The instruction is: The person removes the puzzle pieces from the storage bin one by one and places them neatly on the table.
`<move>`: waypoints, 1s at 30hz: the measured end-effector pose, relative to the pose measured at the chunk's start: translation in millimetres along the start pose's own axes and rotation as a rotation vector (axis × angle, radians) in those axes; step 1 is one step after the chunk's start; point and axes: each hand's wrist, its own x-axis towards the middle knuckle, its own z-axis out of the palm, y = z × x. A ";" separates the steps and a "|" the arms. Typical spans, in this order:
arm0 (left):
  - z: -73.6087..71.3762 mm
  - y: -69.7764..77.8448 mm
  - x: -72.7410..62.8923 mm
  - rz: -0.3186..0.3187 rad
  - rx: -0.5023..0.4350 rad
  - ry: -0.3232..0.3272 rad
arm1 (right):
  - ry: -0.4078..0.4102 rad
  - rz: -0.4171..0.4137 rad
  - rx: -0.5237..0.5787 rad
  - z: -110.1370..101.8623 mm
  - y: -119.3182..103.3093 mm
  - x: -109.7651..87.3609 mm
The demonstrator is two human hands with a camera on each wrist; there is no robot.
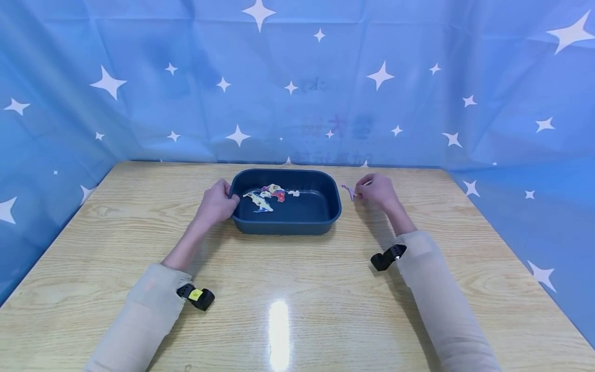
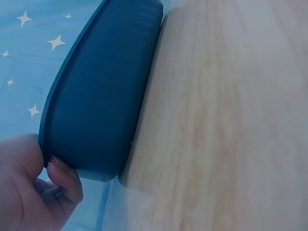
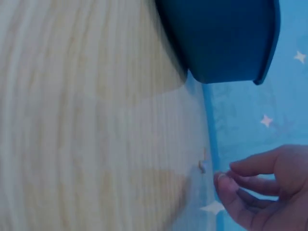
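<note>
A dark blue rectangular bin [image 1: 288, 227] stands toward the back of the table. My left hand [image 1: 217, 202] grips its left end, thumb over the rim; in the left wrist view the fingers [image 2: 67, 180] curl against the outer wall. Inside the bin lie several crumpled, flat scraps [image 1: 260, 201], white with blue, and a red one [image 1: 280, 196]. Beside the bin's right end, a thin purplish scrap [image 1: 348, 192] lies by the fingertips of my right hand [image 1: 377, 190]. From the right wrist, that small scrap [image 3: 202, 166] shows a little apart from the loosely bent fingers [image 3: 236, 204].
The wooden table [image 1: 232, 289] ends at the back against a blue curtain [image 1: 297, 103] with white stars. Black wrist cameras, one on the left wrist [image 1: 197, 296] and one on the right wrist [image 1: 388, 257], stick out above the tabletop. A bright reflection shows near the front.
</note>
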 end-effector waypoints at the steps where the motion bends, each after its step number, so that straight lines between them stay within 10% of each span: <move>1: 0.1 -0.1 0.1 0.000 0.000 -0.002 | 0.014 -0.013 0.002 -0.6 -0.9 -0.1; 30: 0.8 1.8 -1.2 -0.033 -0.001 -0.006 | 0.071 -0.413 0.239 24.5 -73.8 -7.6</move>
